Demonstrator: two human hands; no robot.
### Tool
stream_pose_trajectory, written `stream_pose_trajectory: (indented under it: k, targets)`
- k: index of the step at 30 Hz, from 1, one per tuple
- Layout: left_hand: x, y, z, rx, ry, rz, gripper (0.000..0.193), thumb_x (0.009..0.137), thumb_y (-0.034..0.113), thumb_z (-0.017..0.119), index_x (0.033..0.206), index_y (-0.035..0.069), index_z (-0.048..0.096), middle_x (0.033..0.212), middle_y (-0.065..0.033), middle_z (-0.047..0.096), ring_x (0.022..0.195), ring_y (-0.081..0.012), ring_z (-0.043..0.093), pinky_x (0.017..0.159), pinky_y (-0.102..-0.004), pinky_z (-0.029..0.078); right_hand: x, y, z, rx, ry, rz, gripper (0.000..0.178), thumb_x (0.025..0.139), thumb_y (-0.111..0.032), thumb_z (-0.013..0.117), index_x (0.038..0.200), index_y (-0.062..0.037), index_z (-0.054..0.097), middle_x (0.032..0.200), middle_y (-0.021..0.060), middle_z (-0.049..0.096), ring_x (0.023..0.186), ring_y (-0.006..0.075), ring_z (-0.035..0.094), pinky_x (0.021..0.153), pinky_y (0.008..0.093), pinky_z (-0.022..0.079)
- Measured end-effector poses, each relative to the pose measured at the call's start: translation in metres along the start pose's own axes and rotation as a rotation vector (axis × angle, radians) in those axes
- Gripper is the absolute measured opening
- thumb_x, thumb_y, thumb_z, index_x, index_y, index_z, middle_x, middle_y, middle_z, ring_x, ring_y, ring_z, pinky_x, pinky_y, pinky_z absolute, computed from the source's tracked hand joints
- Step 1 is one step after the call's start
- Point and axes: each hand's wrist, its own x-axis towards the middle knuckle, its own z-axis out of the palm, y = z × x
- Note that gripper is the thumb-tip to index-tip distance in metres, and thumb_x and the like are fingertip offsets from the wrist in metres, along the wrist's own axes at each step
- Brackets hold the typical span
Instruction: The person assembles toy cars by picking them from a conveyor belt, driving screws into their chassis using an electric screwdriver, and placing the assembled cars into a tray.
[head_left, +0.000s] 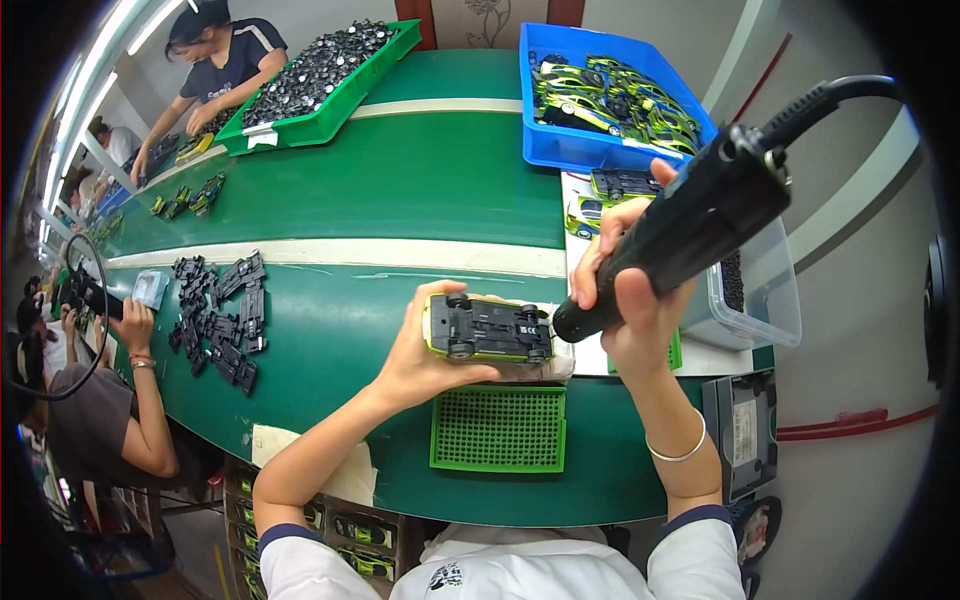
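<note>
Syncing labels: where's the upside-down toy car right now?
Near the head view's centre, beyond the green grid tray, the toy car is in the left hand, its right end by the tip of the black corded tool.

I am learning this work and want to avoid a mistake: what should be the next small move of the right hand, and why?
Perhaps the right hand should carefully line up the tip of the black tool with the underside of the toy car. The left hand holds the car wheels-up, and the tip is close to its right end; I cannot tell whether they touch.
</note>
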Motion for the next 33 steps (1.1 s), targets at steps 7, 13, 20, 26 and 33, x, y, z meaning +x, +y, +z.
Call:
stream_pose_trajectory:
  k: [7, 13, 20, 26, 33]
  targets:
    - [-0.001, -0.029, -0.026, 0.414, -0.107, 0.094, 0.069, 0.054, 0.030, 0.081, 0.110, 0.009, 0.046, 0.132, -0.0096, 0.036, 0.127, -0.0296, 0.024, 0.104, -0.0485, 0.011, -0.008, 0.010, 0.001, 0.002, 0.024, -0.048, 0.082, 0.075, -0.039, 0.065, 0.129, -0.0021, 0.016, 0.080, 0.0071, 0.042, 0.048, 0.0118, 0.051, 0.044, 0.0232, 0.042]
    - [-0.001, -0.026, -0.024, 0.453, -0.114, 0.052, 0.083, 0.056, 0.032, 0.078, 0.125, 0.011, 0.037, 0.133, -0.0104, 0.033, 0.128, -0.0270, 0.023, 0.106, -0.0475, 0.005, -0.012, 0.015, 0.002, -0.018, -0.002, -0.024, 0.080, 0.076, -0.038, 0.065, 0.128, -0.0021, 0.017, 0.080, 0.0073, 0.043, 0.049, 0.0121, 0.050, 0.043, 0.0230, 0.041]
    - [0.004, -0.025, -0.040, 0.381, -0.260, -0.013, 0.079, 0.061, 0.030, 0.074, 0.127, 0.010, 0.035, 0.129, -0.0079, 0.039, 0.123, -0.0232, 0.032, 0.107, -0.0465, 0.006, -0.015, 0.023, 0.004, -0.043, -0.009, -0.029, 0.076, 0.075, -0.038, 0.065, 0.125, -0.0024, 0.020, 0.077, 0.0075, 0.043, 0.048, 0.0116, 0.047, 0.043, 0.0219, 0.040]
    - [0.004, -0.026, -0.040, 0.385, -0.258, 0.004, 0.080, 0.062, 0.031, 0.074, 0.128, 0.010, 0.034, 0.128, -0.0073, 0.040, 0.122, -0.0231, 0.034, 0.106, -0.0465, 0.007, -0.017, 0.019, 0.010, -0.049, -0.061, -0.021, 0.074, 0.074, -0.040, 0.066, 0.121, -0.0025, 0.024, 0.075, 0.0072, 0.044, 0.047, 0.0112, 0.047, 0.042, 0.0206, 0.039]
    - [-0.002, -0.019, -0.033, 0.292, -0.096, 0.114, 0.084, 0.057, 0.035, 0.076, 0.127, 0.010, 0.036, 0.128, -0.0109, 0.041, 0.123, -0.0265, 0.033, 0.106, -0.0462, 0.009, -0.009, -0.009, 0.015, -0.035, -0.089, -0.025, 0.083, 0.072, -0.048, 0.065, 0.125, -0.0060, 0.018, 0.078, 0.0068, 0.042, 0.048, 0.0117, 0.047, 0.045, 0.0239, 0.041]
